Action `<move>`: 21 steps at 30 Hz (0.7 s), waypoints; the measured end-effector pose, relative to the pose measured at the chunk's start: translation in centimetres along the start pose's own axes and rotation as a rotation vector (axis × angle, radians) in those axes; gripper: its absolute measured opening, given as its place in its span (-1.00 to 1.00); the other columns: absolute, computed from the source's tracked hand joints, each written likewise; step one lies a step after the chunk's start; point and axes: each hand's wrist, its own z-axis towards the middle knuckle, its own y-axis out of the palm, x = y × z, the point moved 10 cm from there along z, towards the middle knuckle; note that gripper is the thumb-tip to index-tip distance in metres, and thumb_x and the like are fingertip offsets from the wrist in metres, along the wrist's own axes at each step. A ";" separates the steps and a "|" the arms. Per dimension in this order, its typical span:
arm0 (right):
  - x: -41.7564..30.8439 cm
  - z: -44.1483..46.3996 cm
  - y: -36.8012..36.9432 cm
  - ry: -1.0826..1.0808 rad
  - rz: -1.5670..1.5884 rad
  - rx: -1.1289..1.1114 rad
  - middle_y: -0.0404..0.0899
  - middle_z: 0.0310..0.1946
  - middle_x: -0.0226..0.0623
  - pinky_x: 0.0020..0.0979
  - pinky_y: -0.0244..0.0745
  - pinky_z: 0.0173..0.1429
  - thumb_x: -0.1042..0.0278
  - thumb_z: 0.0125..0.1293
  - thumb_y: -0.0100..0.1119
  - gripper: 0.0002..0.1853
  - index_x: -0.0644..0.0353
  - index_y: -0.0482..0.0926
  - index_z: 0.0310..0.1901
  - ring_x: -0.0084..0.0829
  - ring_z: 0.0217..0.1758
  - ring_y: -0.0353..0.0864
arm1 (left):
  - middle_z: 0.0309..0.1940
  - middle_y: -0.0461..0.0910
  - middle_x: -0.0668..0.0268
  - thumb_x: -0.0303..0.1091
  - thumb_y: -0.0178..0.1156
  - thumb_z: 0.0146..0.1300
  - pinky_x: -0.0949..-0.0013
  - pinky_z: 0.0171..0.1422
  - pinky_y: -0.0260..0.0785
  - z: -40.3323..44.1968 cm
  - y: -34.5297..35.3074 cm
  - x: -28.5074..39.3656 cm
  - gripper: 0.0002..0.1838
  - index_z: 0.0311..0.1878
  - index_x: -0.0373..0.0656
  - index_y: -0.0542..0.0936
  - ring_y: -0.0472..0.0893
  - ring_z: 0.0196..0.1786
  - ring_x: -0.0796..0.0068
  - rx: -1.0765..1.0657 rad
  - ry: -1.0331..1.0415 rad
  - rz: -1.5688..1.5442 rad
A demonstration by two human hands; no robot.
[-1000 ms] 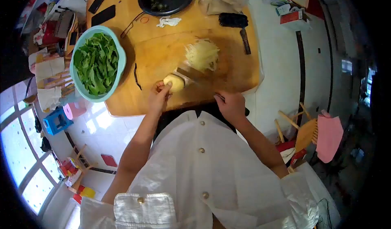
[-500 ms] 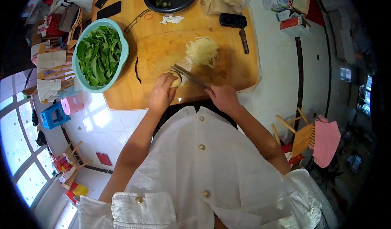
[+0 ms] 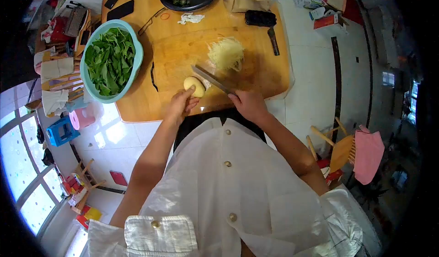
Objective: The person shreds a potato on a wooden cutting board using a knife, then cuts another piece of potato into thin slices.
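Near centre, the left hand [image 3: 182,103] pinches a peeled potato [image 3: 194,87]; the right hand [image 3: 249,106] grips a knife [image 3: 212,79]. Any print on the upper-right red box [image 3: 325,22] is illegible.

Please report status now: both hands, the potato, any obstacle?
Left hand holding potato. Right hand holding knife beside potato. Shredded pile beyond knife, clear of potato.

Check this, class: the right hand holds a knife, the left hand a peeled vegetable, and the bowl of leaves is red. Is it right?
Red is wrong: in the head view, the bowl is light turquoise. The right hand holds a knife, the left hand a peeled vegetable.
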 end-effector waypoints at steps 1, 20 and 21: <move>-0.3 0.1 0.2 -0.021 -0.032 -0.015 0.60 -0.49 -0.01 0.01 0.47 -0.25 0.05 0.34 0.02 -0.65 0.17 0.60 -0.33 0.03 -0.38 0.61 | -0.35 0.62 0.28 -0.23 0.38 0.15 0.54 -0.36 0.38 -0.4 0.3 -0.5 -0.55 0.02 -0.21 0.47 0.59 -0.40 0.54 0.000 -0.003 0.003; -5.9 -2.1 -0.3 -0.289 -0.349 0.019 0.57 -0.59 -0.10 -0.13 0.46 -0.31 0.40 0.21 0.12 -0.72 0.19 0.57 -0.03 -0.08 -0.46 0.59 | -0.39 0.53 0.38 -0.32 0.27 0.24 0.55 -0.48 0.37 -1.4 0.6 0.0 -0.73 -0.04 -0.15 0.49 0.50 -0.53 0.63 0.149 0.278 -0.100; -5.9 -2.5 -0.2 -0.284 -0.350 0.014 0.57 -0.59 -0.10 -0.13 0.46 -0.31 0.40 0.21 0.12 -0.72 0.19 0.57 -0.03 -0.08 -0.46 0.59 | -0.35 0.55 0.34 -0.33 0.25 0.25 0.51 -0.44 0.44 -1.1 0.2 -0.2 -0.73 -0.03 -0.17 0.48 0.55 -0.47 0.58 0.158 0.281 -0.129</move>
